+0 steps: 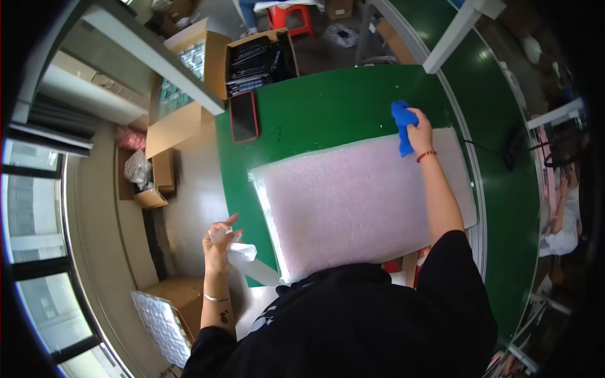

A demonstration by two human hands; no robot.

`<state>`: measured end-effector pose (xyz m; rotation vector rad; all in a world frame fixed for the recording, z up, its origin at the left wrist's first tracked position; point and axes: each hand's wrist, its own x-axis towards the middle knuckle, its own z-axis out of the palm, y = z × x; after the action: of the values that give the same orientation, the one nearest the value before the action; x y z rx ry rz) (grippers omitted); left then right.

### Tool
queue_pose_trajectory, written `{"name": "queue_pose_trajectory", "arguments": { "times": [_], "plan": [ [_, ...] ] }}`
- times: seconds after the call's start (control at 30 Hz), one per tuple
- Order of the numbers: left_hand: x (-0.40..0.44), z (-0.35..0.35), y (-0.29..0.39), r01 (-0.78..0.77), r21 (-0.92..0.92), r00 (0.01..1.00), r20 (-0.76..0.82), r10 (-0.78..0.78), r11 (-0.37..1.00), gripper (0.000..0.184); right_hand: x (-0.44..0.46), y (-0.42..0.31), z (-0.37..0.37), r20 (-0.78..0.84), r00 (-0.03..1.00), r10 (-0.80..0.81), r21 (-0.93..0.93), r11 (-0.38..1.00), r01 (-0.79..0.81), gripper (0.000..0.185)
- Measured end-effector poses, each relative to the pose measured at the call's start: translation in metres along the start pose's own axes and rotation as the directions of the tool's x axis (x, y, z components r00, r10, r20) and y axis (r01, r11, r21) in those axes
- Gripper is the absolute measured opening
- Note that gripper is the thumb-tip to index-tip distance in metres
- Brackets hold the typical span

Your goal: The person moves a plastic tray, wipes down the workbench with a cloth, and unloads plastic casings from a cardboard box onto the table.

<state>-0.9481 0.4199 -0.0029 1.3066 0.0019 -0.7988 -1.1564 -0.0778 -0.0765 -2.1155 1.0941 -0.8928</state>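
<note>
A blue cloth is bunched in my right hand, above the far right part of a large pinkish foam sheet. The sheet lies flat on the green table, with clear film showing along its left edge. At the table's left edge, my left hand is closed around something clear, with crumpled white material hanging beside it; the exact shape of what it holds is hard to make out. My left thumb and index finger stick out toward the sheet.
A phone with a red edge lies at the table's far left. Behind it stand a box of black parts and an open carton of green-and-white items. A grey post rises at the right. Another person is at the far right.
</note>
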Motion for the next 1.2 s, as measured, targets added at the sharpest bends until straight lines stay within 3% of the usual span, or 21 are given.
{"name": "queue_pose_trajectory", "arguments": {
  "times": [0.03, 0.1, 0.13, 0.17, 0.27, 0.3, 0.33, 0.37, 0.4, 0.47, 0.5, 0.53, 0.6, 0.63, 0.7, 0.8, 0.9, 1.0, 1.07, 1.17, 1.2],
  "plan": [
    [0.005, 0.002, 0.000, -0.016, 0.085, 1.000, -0.004, 0.016, 0.996, 0.018, 0.008, 0.037, -0.011, -0.029, 0.999, 0.015, -0.028, 0.999, -0.015, 0.028],
    [0.011, -0.001, 0.005, -0.045, 0.119, 0.999, -0.001, 0.046, 0.992, 0.018, 0.015, 0.102, -0.034, -0.269, 0.903, 0.334, -0.384, 0.823, -0.419, 0.021],
    [0.017, 0.004, 0.011, -0.090, 0.156, 0.995, -0.037, 0.097, 0.984, 0.019, -0.004, 0.076, -0.020, -0.345, 0.896, 0.281, -0.387, 0.827, -0.408, 0.016],
    [0.028, 0.014, 0.018, -0.091, 0.151, 0.996, -0.010, 0.093, 0.984, 0.019, -0.028, 0.048, 0.006, -0.249, 0.968, 0.005, -0.362, 0.927, -0.098, 0.016],
    [0.049, 0.038, 0.041, -0.065, 0.399, 0.996, -0.033, 0.086, 0.914, 0.014, -0.147, -0.065, 0.081, 0.198, 0.895, -0.399, 0.253, 0.903, 0.347, 0.017],
    [0.063, 0.042, 0.047, -0.070, 0.411, 0.996, -0.020, 0.086, 0.909, 0.014, -0.190, -0.096, 0.091, 0.446, 0.704, -0.553, 0.535, 0.795, 0.285, 0.018],
    [0.086, 0.048, 0.055, -0.184, 0.607, 0.976, 0.021, 0.216, 0.773, 0.015, -0.208, -0.125, 0.076, 0.600, 0.455, -0.658, 0.743, 0.669, -0.011, 0.024],
    [0.109, 0.054, 0.064, -0.284, 0.763, 0.937, 0.092, 0.337, 0.581, 0.020, -0.191, -0.131, 0.066, 0.583, 0.474, -0.660, 0.747, 0.665, 0.006, 0.024],
    [0.128, 0.058, 0.071, -0.302, 0.763, 0.932, 0.109, 0.347, 0.572, 0.020, -0.167, -0.128, 0.052, 0.577, 0.602, -0.552, 0.681, 0.732, 0.018, 0.029],
    [0.165, 0.067, 0.082, -0.128, 0.950, 0.939, 0.023, 0.343, 0.286, 0.030, -0.088, -0.084, 0.025, 0.395, 0.877, -0.274, 0.556, 0.831, 0.010, 0.037],
    [0.183, 0.072, 0.088, -0.029, 0.992, 0.932, -0.018, 0.362, 0.123, 0.036, -0.033, -0.053, 0.008, 0.128, 0.958, -0.257, 0.331, 0.921, 0.203, 0.039],
    [0.203, 0.075, 0.088, -0.048, 0.993, 0.922, 0.001, 0.386, 0.112, 0.036, 0.019, 0.000, -0.001, -0.062, 0.970, -0.233, 0.191, 0.952, 0.241, 0.040],
    [0.248, 0.078, 0.073, -0.048, 0.934, 0.968, 0.130, 0.213, -0.353, 0.055, 0.087, 0.087, -0.019, -0.368, 0.926, -0.082, -0.251, 0.968, -0.014, 0.036],
    [0.266, 0.080, 0.060, -0.065, 0.932, 0.922, 0.192, 0.335, -0.356, 0.063, 0.100, 0.098, -0.005, -0.391, 0.916, -0.091, -0.240, 0.971, -0.006, 0.036],
    [0.290, 0.090, 0.033, -0.086, 0.928, 0.847, 0.260, 0.463, -0.364, 0.072, 0.113, 0.104, 0.027, -0.390, 0.899, 0.201, -0.409, 0.837, -0.364, 0.032],
    [0.322, 0.115, 0.022, 0.070, 0.959, 0.916, 0.046, 0.398, -0.274, 0.082, 0.084, 0.047, 0.107, -0.066, 0.922, -0.381, 0.012, 0.924, 0.383, 0.038],
    [0.329, 0.104, 0.022, 0.133, 0.980, 0.958, -0.088, 0.273, -0.148, 0.085, 0.103, 0.010, 0.096, 0.035, 0.943, -0.331, 0.369, 0.881, 0.296, 0.042],
    [0.338, 0.092, 0.015, 0.149, 0.972, 0.951, -0.092, 0.294, -0.179, 0.082, 0.171, 0.066, 0.063, -0.361, 0.919, -0.159, -0.081, 0.987, 0.139, 0.027],
    [0.343, 0.084, 0.021, 0.159, 0.968, 0.945, -0.092, 0.315, -0.195, 0.081, 0.185, 0.108, 0.070, -0.533, 0.840, 0.104, -0.296, 0.907, -0.299, 0.022],
    [0.345, 0.086, 0.032, 0.203, 0.973, 0.971, -0.186, 0.149, -0.109, 0.069, 0.177, 0.084, 0.126, -0.313, 0.950, -0.013, -0.407, 0.905, -0.122, 0.024],
    [0.342, 0.084, 0.039, 0.204, 0.973, 0.972, -0.187, 0.144, -0.109, 0.069, 0.168, 0.060, 0.156, -0.367, 0.904, -0.218, -0.251, 0.959, 0.130, 0.022]
  ]
}}
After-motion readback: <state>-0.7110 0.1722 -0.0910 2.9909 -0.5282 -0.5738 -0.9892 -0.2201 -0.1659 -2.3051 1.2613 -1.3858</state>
